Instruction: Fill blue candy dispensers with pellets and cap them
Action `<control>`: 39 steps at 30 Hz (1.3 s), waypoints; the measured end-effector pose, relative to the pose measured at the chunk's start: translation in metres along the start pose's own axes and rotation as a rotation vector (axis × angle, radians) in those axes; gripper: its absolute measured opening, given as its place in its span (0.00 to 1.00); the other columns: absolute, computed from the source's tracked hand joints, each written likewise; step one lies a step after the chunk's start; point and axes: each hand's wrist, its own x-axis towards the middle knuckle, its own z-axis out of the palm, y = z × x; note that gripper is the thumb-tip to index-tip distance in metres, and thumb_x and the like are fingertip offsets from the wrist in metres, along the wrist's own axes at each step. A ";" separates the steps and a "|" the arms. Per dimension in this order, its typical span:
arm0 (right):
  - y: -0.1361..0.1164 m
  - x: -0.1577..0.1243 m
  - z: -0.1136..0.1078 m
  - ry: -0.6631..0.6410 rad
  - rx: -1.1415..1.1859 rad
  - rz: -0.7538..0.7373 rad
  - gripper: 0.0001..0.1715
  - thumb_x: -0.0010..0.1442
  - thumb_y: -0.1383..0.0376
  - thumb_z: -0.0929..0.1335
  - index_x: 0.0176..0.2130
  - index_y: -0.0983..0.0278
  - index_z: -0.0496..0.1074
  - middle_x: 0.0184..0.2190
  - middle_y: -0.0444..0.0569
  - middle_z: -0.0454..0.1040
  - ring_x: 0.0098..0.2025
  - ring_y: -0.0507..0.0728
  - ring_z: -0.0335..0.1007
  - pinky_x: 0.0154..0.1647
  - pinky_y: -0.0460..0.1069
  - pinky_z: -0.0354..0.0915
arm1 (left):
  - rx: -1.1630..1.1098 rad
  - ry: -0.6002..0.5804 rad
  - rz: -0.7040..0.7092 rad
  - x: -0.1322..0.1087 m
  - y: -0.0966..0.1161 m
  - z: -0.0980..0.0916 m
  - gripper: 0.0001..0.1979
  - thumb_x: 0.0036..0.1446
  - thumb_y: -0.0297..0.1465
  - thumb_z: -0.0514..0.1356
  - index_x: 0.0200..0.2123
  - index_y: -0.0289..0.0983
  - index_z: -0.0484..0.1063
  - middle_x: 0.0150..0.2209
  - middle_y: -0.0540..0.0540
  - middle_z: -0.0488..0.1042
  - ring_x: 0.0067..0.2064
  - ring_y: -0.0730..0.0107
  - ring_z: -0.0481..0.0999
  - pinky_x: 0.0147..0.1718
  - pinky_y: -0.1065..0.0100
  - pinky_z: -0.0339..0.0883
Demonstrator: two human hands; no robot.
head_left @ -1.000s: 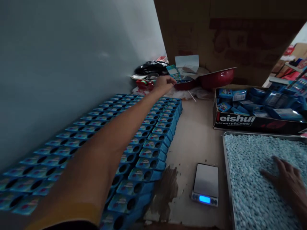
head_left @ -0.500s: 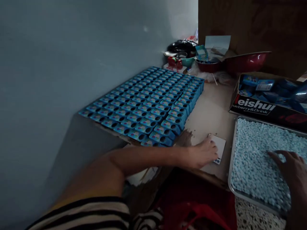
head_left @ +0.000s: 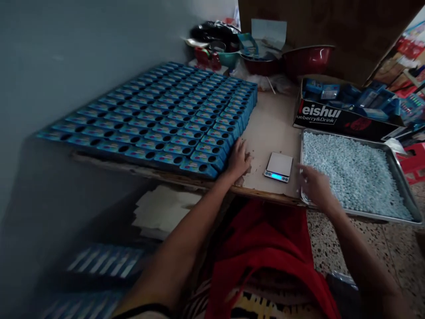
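My left hand (head_left: 239,160) rests at the front right corner of a large block of blue boxes (head_left: 159,119), its fingers lying apart against the box sides and the table. The boxes stand in tight rows, each with a dark round hole in its top. A small digital scale (head_left: 279,165) with a lit blue display sits between my hands, its plate bare. Over the left rim of a metal tray (head_left: 407,186) is my right hand (head_left: 315,186); motion smears its fingertips, so whether they hold anything is unclear. Small pale blue pellets (head_left: 358,173) fill the tray.
Behind the tray stands a black printed carton (head_left: 348,118) holding blue packs. Red bowls (head_left: 308,60) and a teal basin (head_left: 229,59) crowd the back. Stacked pale sheets (head_left: 162,208) lie below the table edge (head_left: 265,193); more blue boxes (head_left: 106,259) are lower left.
My left hand has left the scale and moved to the boxes' corner. My right hand went from the pellets to the tray's left rim. The scale display now shows lit; the view shifted right.
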 end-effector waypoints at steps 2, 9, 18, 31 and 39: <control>-0.046 -0.007 0.023 -0.217 -0.081 -0.033 0.25 0.74 0.66 0.62 0.66 0.61 0.71 0.47 0.53 0.83 0.41 0.57 0.80 0.43 0.49 0.70 | 0.006 0.007 0.030 0.000 -0.004 0.004 0.37 0.61 0.30 0.62 0.72 0.31 0.59 0.77 0.29 0.51 0.79 0.47 0.51 0.76 0.47 0.50; -0.085 0.004 0.055 -0.368 -0.327 -0.036 0.27 0.75 0.68 0.58 0.68 0.62 0.67 0.52 0.55 0.82 0.43 0.59 0.83 0.36 0.48 0.69 | 0.064 -0.071 0.133 -0.006 -0.008 0.007 0.24 0.66 0.30 0.57 0.63 0.34 0.70 0.65 0.32 0.69 0.70 0.44 0.64 0.72 0.44 0.56; -0.090 0.025 0.040 -0.419 -0.418 -0.217 0.25 0.75 0.69 0.58 0.65 0.64 0.70 0.47 0.52 0.83 0.40 0.54 0.80 0.39 0.45 0.64 | 0.177 -0.095 0.190 -0.005 0.002 0.002 0.19 0.67 0.31 0.56 0.59 0.34 0.74 0.61 0.31 0.69 0.66 0.43 0.64 0.69 0.44 0.58; 0.040 -0.032 0.052 0.483 -0.032 0.175 0.24 0.71 0.55 0.66 0.62 0.60 0.74 0.49 0.56 0.74 0.48 0.62 0.72 0.50 0.60 0.73 | 0.051 -0.443 0.580 -0.009 0.063 0.015 0.58 0.46 0.55 0.75 0.75 0.40 0.58 0.76 0.31 0.56 0.76 0.37 0.53 0.74 0.42 0.48; 0.031 -0.033 0.054 0.484 0.003 0.141 0.20 0.72 0.60 0.67 0.61 0.59 0.74 0.51 0.55 0.73 0.50 0.61 0.73 0.48 0.58 0.73 | 0.295 -0.796 0.562 0.029 0.106 0.032 0.67 0.40 0.47 0.77 0.79 0.45 0.48 0.76 0.30 0.54 0.75 0.34 0.55 0.71 0.44 0.52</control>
